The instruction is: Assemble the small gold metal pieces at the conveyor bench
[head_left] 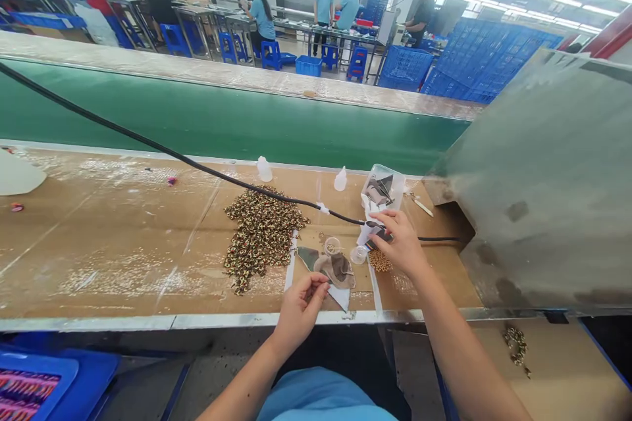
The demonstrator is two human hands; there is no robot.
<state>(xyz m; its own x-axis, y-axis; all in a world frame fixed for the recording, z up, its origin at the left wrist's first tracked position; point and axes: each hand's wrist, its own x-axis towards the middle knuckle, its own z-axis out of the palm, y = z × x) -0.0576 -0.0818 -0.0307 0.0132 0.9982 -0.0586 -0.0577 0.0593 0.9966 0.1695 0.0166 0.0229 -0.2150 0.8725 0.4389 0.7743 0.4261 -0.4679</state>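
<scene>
The right hand (401, 245) is pinching a small white-and-dark piece (374, 233) at 1 o'clock, just below a clear plastic tub (382, 187). The left hand (302, 314) is curling nearly closed, its grip too hidden to tell, beside a leopard-print scrap pile (261, 237) at 11 o'clock.

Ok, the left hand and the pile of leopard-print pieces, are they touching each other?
Apart. The head view shows a plain gap between the left hand and the pile of leopard-print pieces.
</scene>
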